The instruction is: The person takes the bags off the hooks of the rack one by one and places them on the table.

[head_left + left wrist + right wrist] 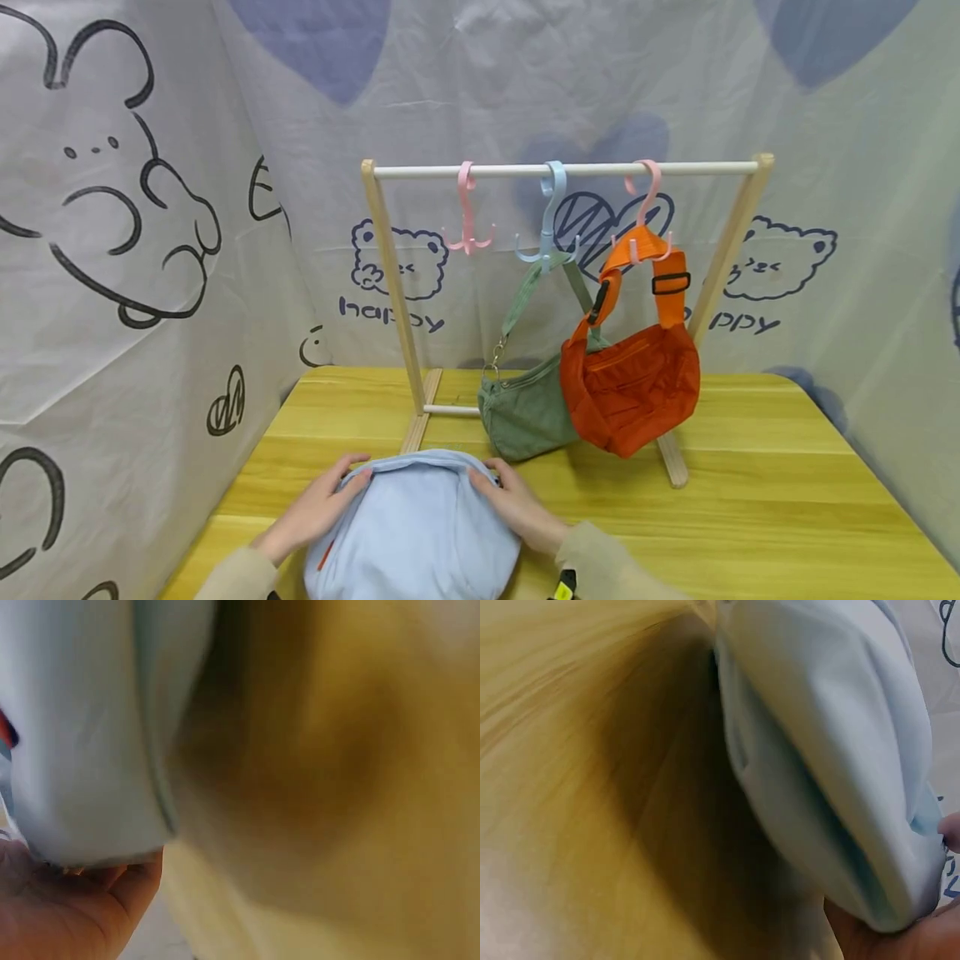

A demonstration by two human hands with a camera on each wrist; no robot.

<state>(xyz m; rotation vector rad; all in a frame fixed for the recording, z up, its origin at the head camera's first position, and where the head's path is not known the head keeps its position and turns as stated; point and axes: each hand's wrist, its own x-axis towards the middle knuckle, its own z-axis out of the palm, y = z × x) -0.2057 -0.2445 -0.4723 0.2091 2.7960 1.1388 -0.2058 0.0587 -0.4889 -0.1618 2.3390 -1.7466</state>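
Note:
A light blue fabric bag (427, 529) is at the near edge of the wooden table, its zipped top edge facing the rack. My left hand (318, 508) grips its upper left corner, thumb on the near face and fingers behind. At the upper right corner my right hand (521, 508) holds it the same way. In the left wrist view the bag (82, 750) hangs over the tabletop beside the left hand (67, 911). The right wrist view has the bag's side (825, 750) with the right hand (907, 934) at its corner. A small red tag (326, 556) shows on its left side.
Behind the bag stands a wooden rack with a white rail (510, 171). A pink hook (468, 217) hangs bare at left. A green bag (528, 412) hangs from the blue hook (551, 208), an orange bag (633, 383) from another pink hook (651, 192). Printed curtains surround the table (750, 500).

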